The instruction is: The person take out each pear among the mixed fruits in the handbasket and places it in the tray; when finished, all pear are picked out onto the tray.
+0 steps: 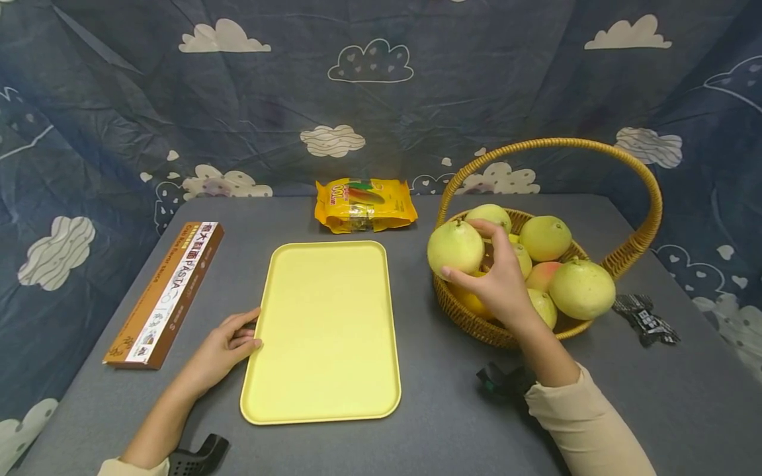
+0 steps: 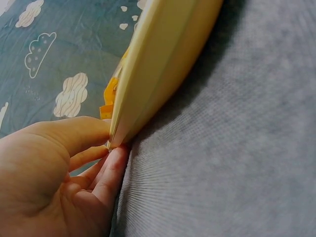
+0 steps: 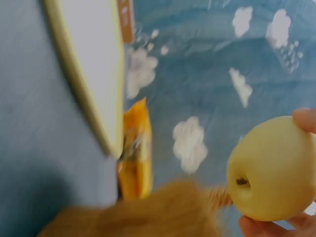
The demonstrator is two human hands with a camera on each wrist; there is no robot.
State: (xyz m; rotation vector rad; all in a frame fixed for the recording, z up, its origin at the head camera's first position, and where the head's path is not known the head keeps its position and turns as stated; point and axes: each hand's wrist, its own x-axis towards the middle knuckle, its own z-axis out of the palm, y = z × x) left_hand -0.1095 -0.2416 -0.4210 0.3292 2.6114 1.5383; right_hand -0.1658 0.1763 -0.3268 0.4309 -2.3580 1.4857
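Note:
At the left rim of a pale yellow rectangular tray (image 1: pixel 324 330), my left hand (image 1: pixel 217 350) pinches the edge between thumb and fingers. The left wrist view shows the thumb (image 2: pixel 86 132) against the rim, with other fingers beside and below it. My right hand (image 1: pixel 505 284) grips a round, pale yellow-green pear (image 1: pixel 454 246) over the left side of a wicker basket (image 1: pixel 470 327). In the right wrist view, fingertips hold that pear (image 3: pixel 274 170) from opposite sides, its dark blossom end showing. More fruit lies in the basket, including a large pale green one (image 1: pixel 582 289).
A long brown pasta box (image 1: pixel 163 297) lies left of the tray. Behind the tray rests a yellow packet (image 1: pixel 366 205). The tall basket handle (image 1: pixel 550 142) arches over the fruit, and a small black wrapped item (image 1: pixel 645 320) sits right of it. A cloud-print cloth hangs behind.

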